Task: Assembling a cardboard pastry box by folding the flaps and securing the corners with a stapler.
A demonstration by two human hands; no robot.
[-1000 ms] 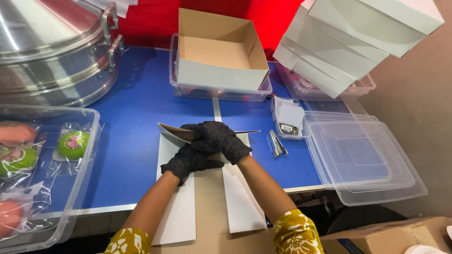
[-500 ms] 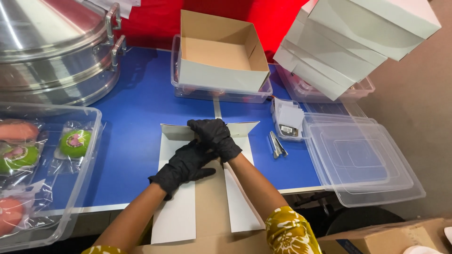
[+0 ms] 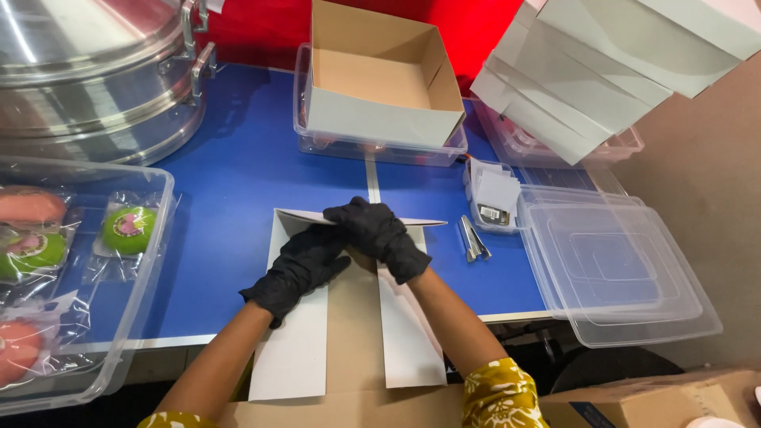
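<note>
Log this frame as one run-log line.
left hand: flat on box blank | right hand: pressing far flap | nearby: stapler, open box | surface: blue table

Looks like a food-packing station, small bakery or sweets shop. Big stacked stainless-steel steamer point(image 3: 87, 79) at the blue table's point(image 3: 238, 190) far-left corner, clear plastic tub of cellophane-wrapped coloured buns point(image 3: 127, 230) at the left edge, stack of folded white cardboard boxes point(image 3: 587, 79) at the far-right corner, black-gloved hands point(image 3: 341, 246).
</note>
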